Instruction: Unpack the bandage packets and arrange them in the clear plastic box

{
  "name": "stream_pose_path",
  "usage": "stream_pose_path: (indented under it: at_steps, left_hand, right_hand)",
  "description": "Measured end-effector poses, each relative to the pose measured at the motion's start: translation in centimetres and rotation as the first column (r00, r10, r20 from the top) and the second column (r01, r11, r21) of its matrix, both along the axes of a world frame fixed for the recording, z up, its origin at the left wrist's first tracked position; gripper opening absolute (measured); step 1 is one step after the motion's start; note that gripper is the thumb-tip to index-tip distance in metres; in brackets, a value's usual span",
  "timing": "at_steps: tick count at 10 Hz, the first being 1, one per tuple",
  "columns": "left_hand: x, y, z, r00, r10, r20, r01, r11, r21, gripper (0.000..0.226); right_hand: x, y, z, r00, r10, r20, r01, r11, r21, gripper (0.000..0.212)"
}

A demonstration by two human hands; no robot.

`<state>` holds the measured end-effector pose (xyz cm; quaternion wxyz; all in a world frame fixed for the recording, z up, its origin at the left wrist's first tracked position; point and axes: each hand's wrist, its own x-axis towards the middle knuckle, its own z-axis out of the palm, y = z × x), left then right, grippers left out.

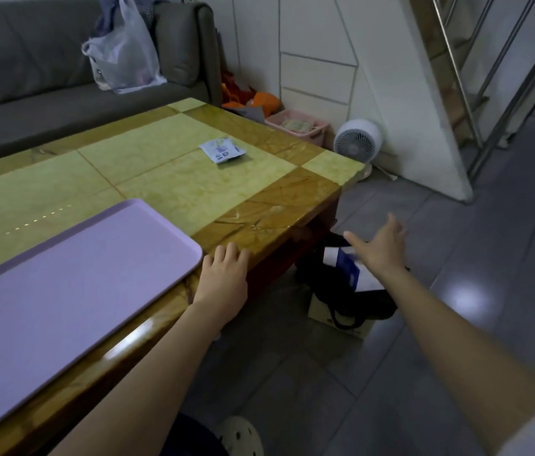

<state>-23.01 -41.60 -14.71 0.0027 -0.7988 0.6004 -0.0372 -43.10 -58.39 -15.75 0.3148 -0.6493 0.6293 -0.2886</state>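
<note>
Head cam, so it's all a bit wide and bendy, and some of it is hard to read. Right hand (381, 245) is stretched out over the floor, fingers straight and spread, holding nothing and touching nothing I can see. It hangs above a black fabric bag (351, 301) with a white-and-blue boxy thing (346, 268) sticking out of it, and the hand and wrist cover part of that thing, so I can't tell what it is. The bag sits on a tan cardboard box (341, 320) that it mostly hides. Left hand (225, 274) lies palm down on the near edge of the glossy yellow-and-brown stone-pattern table (259, 222), fingers relaxed and slightly bent, gripping nothing, just beside the rounded corner of the flat lilac plastic tray (72, 284). The tray runs off the left of the frame. The small flat white-and-blue packet (222, 150) lies alone further up the table, well apart from both hands, and its print is too small to read. Past the far table corner there's a round white fan (357, 141) on the floor and a pink plastic basket (295, 126) with contents I can't make out. A translucent white plastic bag (124, 57) slumps on the grey sofa (29, 60) behind the table.
</note>
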Motion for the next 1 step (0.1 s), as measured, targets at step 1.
stream_pose_path:
  at_steps: [1]
  left_hand:
    - [-0.01, -0.10, -0.16, 1.000, -0.010, -0.017, 0.010, 1.000, -0.013, 0.049]
  right_hand:
    - [1.98, 1.95, 1.26, 0.992, 0.112, 0.067, -0.099, 0.981, -0.165, 0.068]
